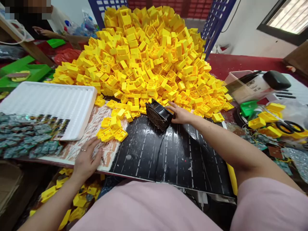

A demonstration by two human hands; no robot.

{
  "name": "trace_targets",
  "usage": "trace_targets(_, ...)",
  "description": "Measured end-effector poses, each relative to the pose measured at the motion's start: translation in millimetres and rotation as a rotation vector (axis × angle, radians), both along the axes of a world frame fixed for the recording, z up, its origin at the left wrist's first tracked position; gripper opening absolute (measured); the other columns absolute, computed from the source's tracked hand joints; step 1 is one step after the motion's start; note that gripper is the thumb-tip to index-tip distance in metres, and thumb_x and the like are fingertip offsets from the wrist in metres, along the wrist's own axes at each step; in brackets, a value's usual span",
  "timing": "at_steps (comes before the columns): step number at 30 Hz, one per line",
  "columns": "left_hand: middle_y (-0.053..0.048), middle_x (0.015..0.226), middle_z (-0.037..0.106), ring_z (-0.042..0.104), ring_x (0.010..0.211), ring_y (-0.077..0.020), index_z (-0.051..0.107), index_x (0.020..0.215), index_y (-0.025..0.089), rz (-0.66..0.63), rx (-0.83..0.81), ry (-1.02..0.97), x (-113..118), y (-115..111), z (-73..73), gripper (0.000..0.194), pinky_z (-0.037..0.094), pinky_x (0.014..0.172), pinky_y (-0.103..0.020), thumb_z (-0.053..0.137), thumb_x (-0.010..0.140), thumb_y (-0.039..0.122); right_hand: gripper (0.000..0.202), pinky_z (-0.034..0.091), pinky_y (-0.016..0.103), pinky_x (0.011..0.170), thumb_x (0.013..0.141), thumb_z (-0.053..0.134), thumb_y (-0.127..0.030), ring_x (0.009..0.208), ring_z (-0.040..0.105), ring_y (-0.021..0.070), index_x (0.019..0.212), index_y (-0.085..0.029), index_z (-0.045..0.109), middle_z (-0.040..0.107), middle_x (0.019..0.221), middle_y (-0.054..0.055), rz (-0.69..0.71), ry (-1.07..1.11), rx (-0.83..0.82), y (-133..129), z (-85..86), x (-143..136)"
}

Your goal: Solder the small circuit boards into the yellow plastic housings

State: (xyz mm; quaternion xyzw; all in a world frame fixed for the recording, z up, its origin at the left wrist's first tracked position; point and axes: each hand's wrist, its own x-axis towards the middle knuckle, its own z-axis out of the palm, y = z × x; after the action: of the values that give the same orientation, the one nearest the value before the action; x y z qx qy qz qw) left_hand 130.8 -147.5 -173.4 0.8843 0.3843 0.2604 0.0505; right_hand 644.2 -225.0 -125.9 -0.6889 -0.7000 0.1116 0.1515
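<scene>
A small black cooling fan point(157, 117) with a round wire guard stands on the black work mat point(183, 154), and its cord runs down toward the front edge. My right hand point(179, 114) grips the fan by its right side; some fingertips are hidden behind it. My left hand point(88, 157), with a ring on one finger, rests open on the patterned board point(83, 141). Its fingertips are beside several loose yellow plastic housings point(112, 130). Behind the fan rises a large heap of yellow housings point(149, 61).
At left, a white ribbed tray point(48, 91) holds wired parts, with a pile of grey-green circuit boards point(26, 138) in front. Scissors point(288, 126) and more housings lie at right, near a white bottle point(264, 83). Another person's hand point(44, 32) shows far left.
</scene>
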Motion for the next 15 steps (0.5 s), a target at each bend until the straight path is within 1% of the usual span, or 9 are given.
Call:
trace_targets(2, -0.008, 0.140, 0.066, 0.067, 0.131, -0.0392, 0.060, 0.139, 0.039, 0.015, -0.039, -0.021, 4.5, -1.1, 4.8, 0.045, 0.056, 0.115, -0.063, 0.057, 0.093, 0.037, 0.076, 0.056, 0.045, 0.112, 0.077, 0.080, -0.027, 0.133, 0.065, 0.0313, 0.149, -0.035, 0.058, 0.044, 0.167, 0.007, -0.013, 0.030, 0.001, -2.8, -1.1, 9.1)
trace_targets(3, -0.008, 0.139, 0.068, 0.067, 0.131, -0.0390, 0.064, 0.133, 0.036, 0.030, -0.058, -0.031, 7.1, -1.5, 6.8, 0.042, 0.056, 0.115, -0.063, 0.058, 0.092, 0.037, 0.076, 0.057, 0.046, 0.111, 0.077, 0.080, -0.028, 0.130, 0.066, 0.0312, 0.149, -0.036, 0.058, 0.045, 0.165, 0.008, -0.022, 0.047, 0.000, -4.7, -1.7, 12.8)
trace_targets(5, -0.009, 0.137, 0.070, 0.068, 0.129, -0.0383, 0.070, 0.124, 0.030, 0.061, -0.090, -0.041, 12.6, -3.2, 9.2, 0.037, 0.056, 0.114, -0.061, 0.059, 0.089, 0.037, 0.082, 0.060, 0.048, 0.105, 0.073, 0.082, -0.033, 0.122, 0.070, 0.0319, 0.150, -0.037, 0.056, 0.046, 0.164, 0.008, -0.039, 0.073, 0.009, -7.2, -3.7, 16.7)
trace_targets(7, -0.012, 0.137, 0.071, 0.069, 0.129, -0.0373, 0.072, 0.119, 0.025, 0.094, -0.110, -0.044, 17.2, -6.7, 9.7, 0.036, 0.056, 0.114, -0.059, 0.058, 0.089, 0.039, 0.087, 0.063, 0.051, 0.097, 0.067, 0.086, -0.039, 0.117, 0.071, 0.0343, 0.149, -0.038, 0.057, 0.047, 0.163, 0.009, -0.051, 0.099, 0.030, -6.9, -6.5, 15.7)
trace_targets(8, -0.014, 0.138, 0.070, 0.068, 0.130, -0.0370, 0.074, 0.118, 0.023, 0.104, -0.118, -0.045, 18.9, -9.2, 9.5, 0.037, 0.056, 0.114, -0.057, 0.058, 0.090, 0.040, 0.083, 0.062, 0.054, 0.097, 0.066, 0.086, -0.042, 0.118, 0.070, 0.0359, 0.145, -0.036, 0.061, 0.050, 0.161, 0.009, -0.055, 0.117, 0.047, -5.8, -7.8, 14.0)
trace_targets(10, -0.016, 0.140, 0.070, 0.068, 0.130, -0.0352, 0.074, 0.119, 0.020, 0.120, -0.118, -0.059, 20.7, -14.0, 8.5, 0.038, 0.056, 0.114, -0.055, 0.054, 0.092, 0.040, 0.064, 0.061, 0.056, 0.099, 0.069, 0.080, -0.045, 0.121, 0.069, 0.0367, 0.130, -0.032, 0.069, 0.062, 0.146, 0.010, -0.068, 0.173, 0.107, -2.9, -8.6, 10.0)
trace_targets(12, -0.017, 0.143, 0.068, 0.068, 0.130, -0.0323, 0.072, 0.123, 0.019, 0.132, -0.103, -0.088, 19.6, -16.9, 6.6, 0.040, 0.056, 0.113, -0.052, 0.051, 0.095, 0.039, 0.047, 0.058, 0.058, 0.103, 0.070, 0.077, -0.052, 0.118, 0.069, 0.0351, 0.113, -0.031, 0.073, 0.071, 0.125, 0.009, -0.088, 0.253, 0.176, -1.8, -3.8, 7.4)
trace_targets(14, -0.017, 0.146, 0.065, 0.064, 0.136, -0.0311, 0.068, 0.130, 0.019, 0.146, -0.073, -0.125, 15.8, -17.0, 3.7, 0.043, 0.054, 0.116, -0.053, 0.048, 0.098, 0.039, 0.042, 0.057, 0.061, 0.099, 0.067, 0.080, -0.061, 0.107, 0.069, 0.0357, 0.098, -0.033, 0.073, 0.072, 0.105, 0.007, -0.138, 0.342, 0.233, -5.6, 9.4, 6.7)
trace_targets(15, -0.017, 0.146, 0.065, 0.063, 0.137, -0.0303, 0.066, 0.132, 0.019, 0.141, -0.054, -0.147, 13.5, -16.3, 1.9, 0.044, 0.052, 0.117, -0.053, 0.047, 0.099, 0.039, 0.041, 0.058, 0.060, 0.092, 0.065, 0.083, -0.063, 0.103, 0.069, 0.0362, 0.095, -0.036, 0.073, 0.070, 0.099, 0.007, -0.175, 0.390, 0.253, -9.8, 18.9, 6.4)
